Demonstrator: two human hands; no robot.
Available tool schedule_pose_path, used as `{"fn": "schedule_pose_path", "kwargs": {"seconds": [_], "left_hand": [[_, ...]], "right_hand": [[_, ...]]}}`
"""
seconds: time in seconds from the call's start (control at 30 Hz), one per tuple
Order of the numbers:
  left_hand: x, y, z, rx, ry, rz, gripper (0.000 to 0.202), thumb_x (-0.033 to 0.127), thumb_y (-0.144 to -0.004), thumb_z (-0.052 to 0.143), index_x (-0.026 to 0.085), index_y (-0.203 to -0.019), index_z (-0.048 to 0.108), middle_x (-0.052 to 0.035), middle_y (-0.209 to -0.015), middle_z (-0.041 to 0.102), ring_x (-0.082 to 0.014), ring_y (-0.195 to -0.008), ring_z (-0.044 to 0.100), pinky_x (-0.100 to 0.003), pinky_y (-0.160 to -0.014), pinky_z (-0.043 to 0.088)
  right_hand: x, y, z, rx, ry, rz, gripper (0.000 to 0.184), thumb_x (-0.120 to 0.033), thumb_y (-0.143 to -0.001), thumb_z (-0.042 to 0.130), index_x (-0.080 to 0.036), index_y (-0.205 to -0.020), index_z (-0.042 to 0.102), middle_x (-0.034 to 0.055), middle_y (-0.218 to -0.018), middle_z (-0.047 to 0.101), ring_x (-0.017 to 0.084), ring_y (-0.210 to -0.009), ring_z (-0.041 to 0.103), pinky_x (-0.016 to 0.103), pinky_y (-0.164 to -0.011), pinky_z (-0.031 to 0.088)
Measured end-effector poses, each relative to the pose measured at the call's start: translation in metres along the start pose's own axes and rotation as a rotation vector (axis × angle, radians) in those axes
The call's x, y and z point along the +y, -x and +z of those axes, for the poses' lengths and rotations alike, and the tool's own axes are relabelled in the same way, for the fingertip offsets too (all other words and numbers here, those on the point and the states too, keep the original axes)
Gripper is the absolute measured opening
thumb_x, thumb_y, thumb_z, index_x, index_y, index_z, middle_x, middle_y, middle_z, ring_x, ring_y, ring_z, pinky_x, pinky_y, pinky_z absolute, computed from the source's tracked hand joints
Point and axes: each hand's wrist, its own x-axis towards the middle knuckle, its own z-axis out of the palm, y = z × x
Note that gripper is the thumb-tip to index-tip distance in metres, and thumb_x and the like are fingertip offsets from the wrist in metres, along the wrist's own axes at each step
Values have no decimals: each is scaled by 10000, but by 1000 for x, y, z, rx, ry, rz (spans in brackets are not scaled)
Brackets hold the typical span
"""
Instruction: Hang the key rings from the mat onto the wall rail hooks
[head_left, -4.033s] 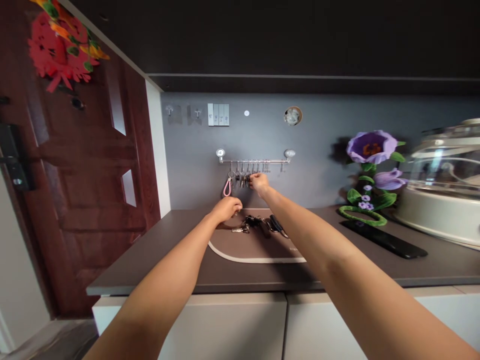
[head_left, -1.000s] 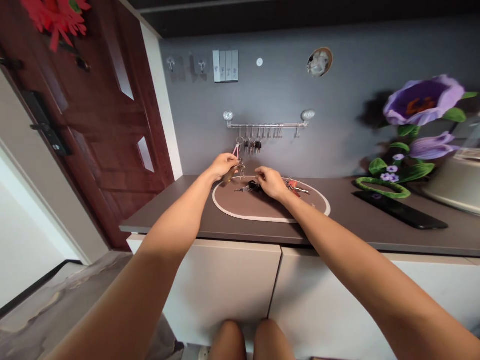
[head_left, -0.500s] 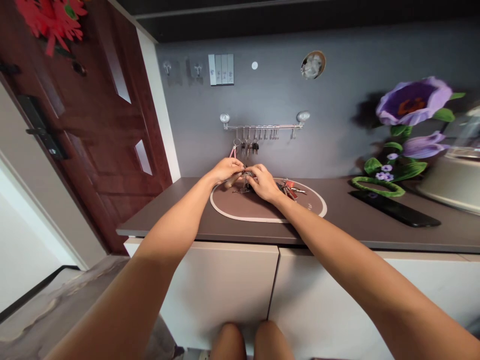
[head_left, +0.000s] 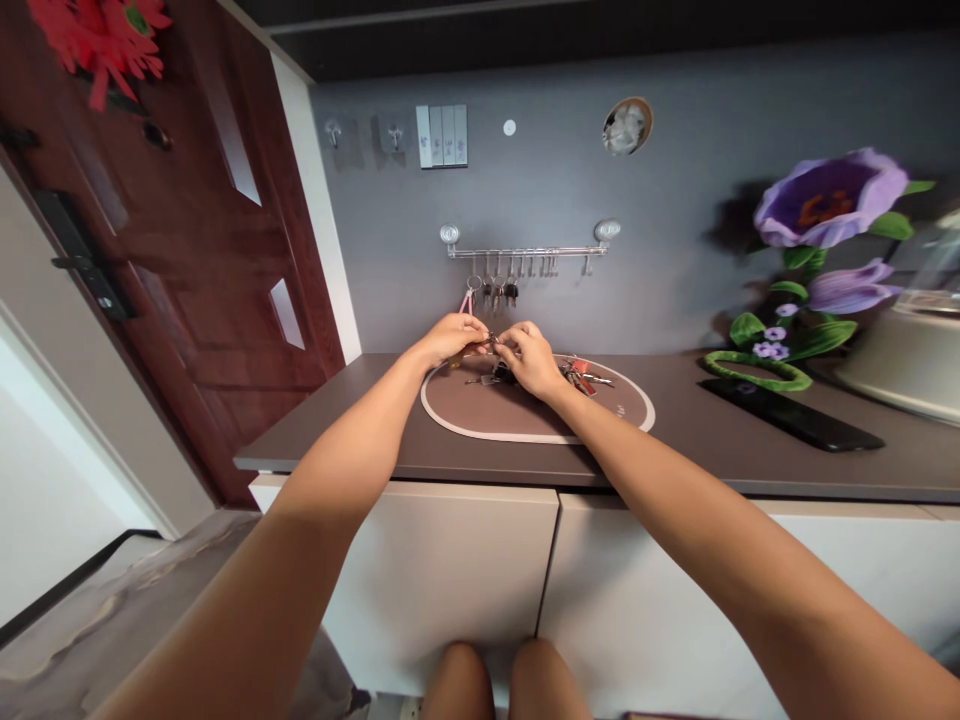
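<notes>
My left hand (head_left: 452, 336) and my right hand (head_left: 529, 358) meet above the back of an oval brown mat (head_left: 600, 425) on the counter. Both pinch one small bunch of keys (head_left: 491, 343) held between them. More keys lie on the mat: a dark bunch (head_left: 489, 378) under my hands and a bunch with a red tag (head_left: 581, 377) to the right. On the wall behind, a chrome hook rail (head_left: 525, 251) carries several hanging keys (head_left: 501, 291) and a pink strap (head_left: 466, 300).
The dark countertop (head_left: 675, 450) tops white cabinet doors (head_left: 442, 570). A black flat device (head_left: 795, 418) and a purple artificial flower (head_left: 825, 215) stand to the right, with an appliance at the far right edge. A dark red door (head_left: 187, 250) is at the left.
Four seconds ago my right hand was up at the hook rail. It came down to the mat, and both hands have since closed on one bunch of keys and lifted it slightly.
</notes>
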Motion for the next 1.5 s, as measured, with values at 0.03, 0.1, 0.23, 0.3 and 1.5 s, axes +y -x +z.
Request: {"fn": "schedule_pose_path", "kwargs": {"seconds": [0.03, 0.1, 0.23, 0.3, 1.5], "left_hand": [[0, -1, -1, 6, 13, 0, 68, 124, -717, 596, 99, -761, 552, -29, -621, 617, -90, -581, 595, -243, -649, 475], [0, -1, -3, 6, 39, -2, 73, 113, -721, 593, 97, -782, 556, -32, -637, 618, -91, -595, 597, -253, -675, 477], [2, 2, -3, -46, 59, -23, 129, 89, -744, 552, 101, -872, 560, -36, -655, 622, -89, -583, 592, -263, -680, 478], [4, 3, -1, -81, 66, -23, 169, 87, -750, 539, 101, -918, 558, -36, -663, 624, -93, -607, 599, -269, -697, 476], [-1, -3, 29, 108, 35, 274, 272, 380, -687, 605, 133, -801, 603, -23, -768, 618, -115, -707, 543, -252, -703, 431]], "right_hand": [[0, -1, -1, 13, 0, 7, 120, -236, -787, 472, -177, -804, 576, 47, -845, 498, 148, -818, 485, 281, -776, 394], [0, -2, -3, 37, -10, 26, 135, -244, -796, 458, -174, -786, 573, 51, -820, 516, 155, -818, 486, 286, -775, 387], [0, -3, -5, 81, -73, 104, 154, -254, -802, 433, -170, -766, 556, 52, -799, 552, 160, -815, 487, 291, -773, 377], [0, -4, -6, 91, -129, 161, 167, -267, -806, 415, -168, -770, 544, 42, -785, 561, 152, -781, 489, 285, -755, 379], [2, -9, -14, 125, -810, 446, 343, -462, -615, 640, -159, -766, 581, -3, -734, 568, 88, -661, 496, 235, -652, 413]]}}
